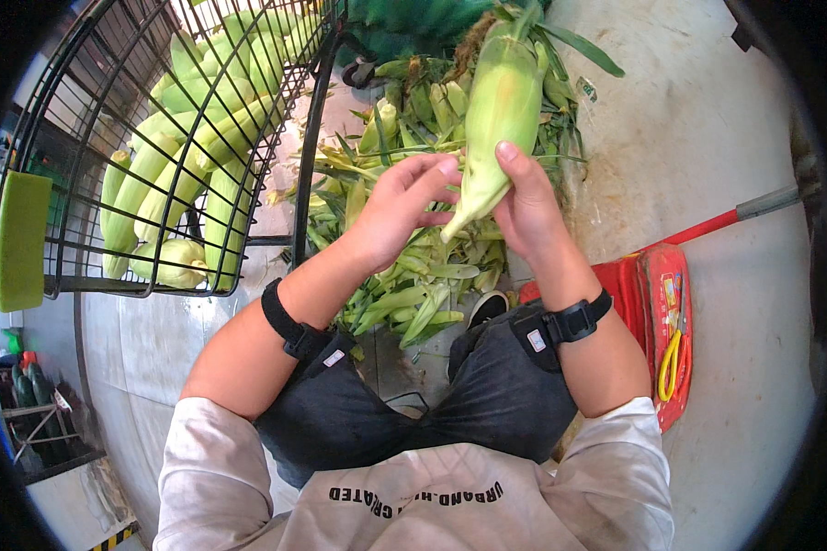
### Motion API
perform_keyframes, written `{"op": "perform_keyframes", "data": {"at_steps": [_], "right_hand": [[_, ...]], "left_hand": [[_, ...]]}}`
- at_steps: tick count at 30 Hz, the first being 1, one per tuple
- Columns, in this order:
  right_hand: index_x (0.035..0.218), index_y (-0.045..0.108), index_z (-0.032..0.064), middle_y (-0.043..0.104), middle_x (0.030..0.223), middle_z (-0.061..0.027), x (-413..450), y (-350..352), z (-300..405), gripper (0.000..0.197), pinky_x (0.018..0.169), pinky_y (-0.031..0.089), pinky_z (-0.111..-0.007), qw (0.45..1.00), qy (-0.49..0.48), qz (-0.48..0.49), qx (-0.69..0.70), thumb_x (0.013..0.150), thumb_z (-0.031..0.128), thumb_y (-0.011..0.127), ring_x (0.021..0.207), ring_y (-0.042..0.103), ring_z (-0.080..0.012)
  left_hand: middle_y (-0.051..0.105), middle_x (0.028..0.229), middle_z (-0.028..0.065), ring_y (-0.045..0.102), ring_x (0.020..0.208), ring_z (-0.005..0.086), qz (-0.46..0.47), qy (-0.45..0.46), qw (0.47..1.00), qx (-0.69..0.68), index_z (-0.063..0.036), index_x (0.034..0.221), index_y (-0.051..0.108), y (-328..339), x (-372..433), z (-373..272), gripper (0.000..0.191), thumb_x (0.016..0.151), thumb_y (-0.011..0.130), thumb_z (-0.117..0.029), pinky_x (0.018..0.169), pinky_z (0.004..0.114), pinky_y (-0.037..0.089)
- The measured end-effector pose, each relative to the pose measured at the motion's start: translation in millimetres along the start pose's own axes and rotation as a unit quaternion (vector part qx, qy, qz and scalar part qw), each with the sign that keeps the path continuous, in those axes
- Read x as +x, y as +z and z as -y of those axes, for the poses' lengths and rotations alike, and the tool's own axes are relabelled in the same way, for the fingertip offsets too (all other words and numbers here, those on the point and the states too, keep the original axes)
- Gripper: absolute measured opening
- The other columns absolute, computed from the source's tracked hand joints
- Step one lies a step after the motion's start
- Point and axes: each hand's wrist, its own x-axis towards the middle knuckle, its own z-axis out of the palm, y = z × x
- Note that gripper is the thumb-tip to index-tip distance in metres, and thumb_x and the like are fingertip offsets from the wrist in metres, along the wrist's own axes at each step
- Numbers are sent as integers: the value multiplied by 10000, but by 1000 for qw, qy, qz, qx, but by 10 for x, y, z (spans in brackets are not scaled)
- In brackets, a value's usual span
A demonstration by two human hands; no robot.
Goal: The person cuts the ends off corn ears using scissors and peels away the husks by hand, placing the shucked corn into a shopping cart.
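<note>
An ear of corn in its green husk (502, 103) points upward in my right hand (534, 200), its stalk end low and its leafy tip away from me. My right thumb presses on the front of the husk near the stalk end. Beside that end is my left hand (406, 210), fingers apart and slightly curled. Its fingertips come up to the edge of the husk; whether they touch is hard to tell. Below both hands, a heap of stripped corn husks and leaves (413, 268) covers the floor.
To the left stands a black wire shopping cart (307, 148) holding several ears of corn (172, 186). On the right, scissors with yellow and orange handles (670, 365) lie on a red plastic object (651, 275), near a red pole (703, 226). A green sack (413, 27) sits behind the heap.
</note>
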Motion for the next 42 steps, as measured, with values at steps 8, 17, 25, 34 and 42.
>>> {"op": "perform_keyframes", "data": {"at_steps": [8,17,25,34,42], "right_hand": [[1275,506,-33,612,1148,-133,47,15,-139,663,884,516,-351,995,37,92,1,885,488,633,1025,623,-207],[1140,587,-30,663,1057,-80,58,261,-104,339,839,498,-287,987,-57,-34,-150,900,178,706,929,628,-141],[1117,620,-33,681,1012,-82,-12,195,-144,315,756,512,-264,995,-5,-64,-81,898,175,710,846,639,-122],[1086,617,-32,679,997,-78,-15,268,-243,294,731,512,-261,989,-44,-56,-129,886,157,720,828,634,-113],[1099,610,-34,672,1004,-73,-15,332,-225,304,743,504,-261,992,-41,-75,-92,889,160,714,832,629,-119]], "left_hand": [[631,1133,114,658,956,174,104,-10,993,-62,29,1253,536,47,-171,-125,365,976,595,-201,850,329,573],[690,979,96,668,866,134,-73,124,943,299,86,1245,536,-21,-196,14,439,918,683,-167,762,270,548],[666,1007,124,660,820,147,-82,92,956,267,89,1268,505,16,-146,36,432,946,617,-176,717,272,535],[623,968,124,635,761,151,-80,80,980,165,95,1191,501,59,-144,62,312,954,382,-69,674,276,543],[611,945,131,628,731,170,-76,70,986,133,105,1132,507,9,-84,77,288,943,363,-56,661,304,569]]}}
